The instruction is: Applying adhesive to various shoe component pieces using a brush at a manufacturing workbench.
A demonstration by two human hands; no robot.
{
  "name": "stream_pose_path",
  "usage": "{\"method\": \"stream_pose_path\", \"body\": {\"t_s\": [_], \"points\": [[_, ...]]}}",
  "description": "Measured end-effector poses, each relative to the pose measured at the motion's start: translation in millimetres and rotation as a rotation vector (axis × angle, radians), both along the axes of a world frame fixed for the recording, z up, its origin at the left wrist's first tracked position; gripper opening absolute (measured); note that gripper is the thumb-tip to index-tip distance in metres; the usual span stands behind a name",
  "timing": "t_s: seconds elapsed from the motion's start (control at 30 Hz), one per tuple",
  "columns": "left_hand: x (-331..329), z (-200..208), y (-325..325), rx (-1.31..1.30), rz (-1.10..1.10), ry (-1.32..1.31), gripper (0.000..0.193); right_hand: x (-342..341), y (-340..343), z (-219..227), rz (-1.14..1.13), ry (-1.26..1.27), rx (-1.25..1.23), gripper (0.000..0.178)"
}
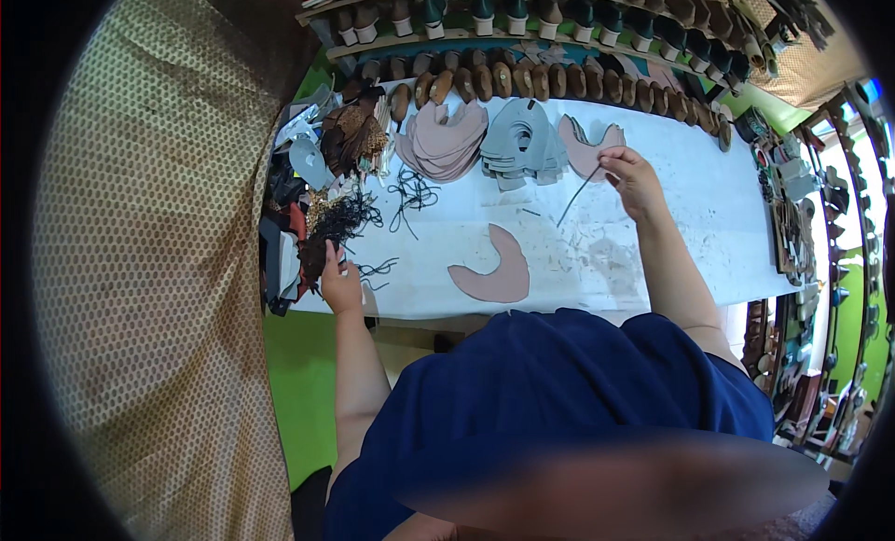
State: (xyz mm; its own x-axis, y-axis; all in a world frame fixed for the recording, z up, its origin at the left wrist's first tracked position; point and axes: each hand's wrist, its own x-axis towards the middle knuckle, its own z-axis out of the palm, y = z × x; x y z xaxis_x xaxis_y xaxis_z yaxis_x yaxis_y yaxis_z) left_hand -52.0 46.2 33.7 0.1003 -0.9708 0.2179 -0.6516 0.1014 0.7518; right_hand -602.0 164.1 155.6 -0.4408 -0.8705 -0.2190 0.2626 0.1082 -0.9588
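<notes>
My right hand (631,181) is raised over the right part of the white work table. Its thumb and fingers pinch one end of a thin dark strip (578,198), which hangs down and to the left. My left hand (342,284) is at the table's left front edge with fingers stretched out, against a dark brown piece (313,259) beside a tangle of black cords (347,216). Between the hands lies a single pinkish curved shoe-upper piece (499,269), flat on the table. A short dark strip end (530,212) rests near the middle.
Behind stand stacks of pink cut pieces (443,145), grey cut pieces (522,149) and more pink ones (580,149). Loose cords (407,201) lie left of centre. Shoe lasts (541,82) line the back, below shelved heeled shoes (485,14). Material scraps (308,159) crowd the left edge.
</notes>
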Motion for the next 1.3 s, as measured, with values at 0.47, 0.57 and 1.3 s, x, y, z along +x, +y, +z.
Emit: {"method": "stream_pose_path", "body": {"t_s": [0.47, 0.57, 1.3], "points": [[-93.4, -48.3, 61.4, -0.107, -0.401, -0.355, 0.061, 19.0, 32.8, -121.3, 0.195, 0.957, 0.074, 0.012], [-109.4, -55.1, 68.9, 0.027, -0.472, -0.321, 0.062, 49.2, 33.3, -166.5, 0.198, 1.186, 0.083, 0.010], [-117.2, -59.3, 72.8, 0.100, -0.429, -0.519, 0.061, 48.3, 22.0, -169.2, 0.337, 1.512, -0.142, 0.014]]}}
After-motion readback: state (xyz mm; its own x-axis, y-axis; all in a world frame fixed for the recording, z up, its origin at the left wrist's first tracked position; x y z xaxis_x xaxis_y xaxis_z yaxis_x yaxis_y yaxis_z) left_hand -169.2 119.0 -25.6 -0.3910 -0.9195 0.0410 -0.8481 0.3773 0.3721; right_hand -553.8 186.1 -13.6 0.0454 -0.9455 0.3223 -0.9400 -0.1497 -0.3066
